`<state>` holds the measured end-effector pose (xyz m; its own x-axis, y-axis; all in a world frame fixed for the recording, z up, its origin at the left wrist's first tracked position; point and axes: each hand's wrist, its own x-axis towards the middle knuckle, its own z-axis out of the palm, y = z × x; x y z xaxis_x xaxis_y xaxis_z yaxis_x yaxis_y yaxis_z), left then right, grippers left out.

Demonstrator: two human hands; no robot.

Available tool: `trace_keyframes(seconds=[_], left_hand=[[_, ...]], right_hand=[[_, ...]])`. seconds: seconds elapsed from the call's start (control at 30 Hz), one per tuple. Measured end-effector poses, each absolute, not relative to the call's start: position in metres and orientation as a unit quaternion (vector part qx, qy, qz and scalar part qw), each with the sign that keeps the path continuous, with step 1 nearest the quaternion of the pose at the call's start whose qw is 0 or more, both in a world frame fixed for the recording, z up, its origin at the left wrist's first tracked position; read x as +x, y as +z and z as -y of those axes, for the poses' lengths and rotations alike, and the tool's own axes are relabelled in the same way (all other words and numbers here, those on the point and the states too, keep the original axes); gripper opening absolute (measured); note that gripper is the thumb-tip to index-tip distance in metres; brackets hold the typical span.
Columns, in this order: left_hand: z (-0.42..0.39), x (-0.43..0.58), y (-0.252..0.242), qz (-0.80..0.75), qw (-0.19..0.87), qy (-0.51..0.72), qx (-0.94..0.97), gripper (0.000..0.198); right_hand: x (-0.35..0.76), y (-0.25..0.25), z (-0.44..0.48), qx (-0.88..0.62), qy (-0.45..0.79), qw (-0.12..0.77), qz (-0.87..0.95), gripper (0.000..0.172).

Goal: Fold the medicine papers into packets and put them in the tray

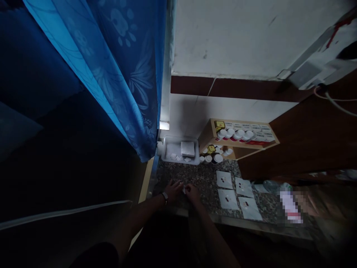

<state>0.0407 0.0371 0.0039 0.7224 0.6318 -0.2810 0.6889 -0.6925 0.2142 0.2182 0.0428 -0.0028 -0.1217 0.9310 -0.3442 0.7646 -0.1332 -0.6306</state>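
My left hand (173,190), with a band at the wrist, lies on the speckled countertop (200,175) with its fingers stretched forward. Close beside it, my right hand (193,193) has its fingers bent and pinched at a small white paper piece (184,190) between the two hands. Its exact kind is too small and dim to tell. To the right lie several white paper squares (228,199), each with small dark and pale pills on it. A clear plastic tray (164,153) beyond my hands holds a white paper stack (187,149) and small white scraps (176,158).
A wooden shelf (237,142) at the back holds white-capped bottles (238,134) and medicine boxes (263,134). More bottles (217,159) stand beneath it. A blue curtain (134,74) hangs at the left. A power strip with cables (315,72) is at the upper right.
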Motion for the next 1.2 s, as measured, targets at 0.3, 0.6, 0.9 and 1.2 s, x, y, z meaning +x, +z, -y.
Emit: trace_keyframes(seconds=[0.3,0.6,0.9,1.2], left_hand=[[-0.054,0.028,0.003,-0.3,0.161,-0.077,0.937,0.054],[-0.065,0.02,0.001,-0.273,0.161,-0.076,0.945,0.053],[-0.054,0.031,0.017,-0.395,0.234,-0.111,0.881,0.056],[-0.059,0.045,0.021,-0.477,0.297,-0.082,0.823,0.038]], right_hand=[[0.242,-0.012,-0.034,-0.533,0.353,0.112,0.761,0.038],[0.249,-0.015,-0.058,-0.353,0.216,0.079,0.907,0.021],[0.236,-0.015,-0.055,-0.41,0.271,0.023,0.871,0.02],[0.231,-0.015,-0.067,-0.546,0.363,0.071,0.751,0.012]])
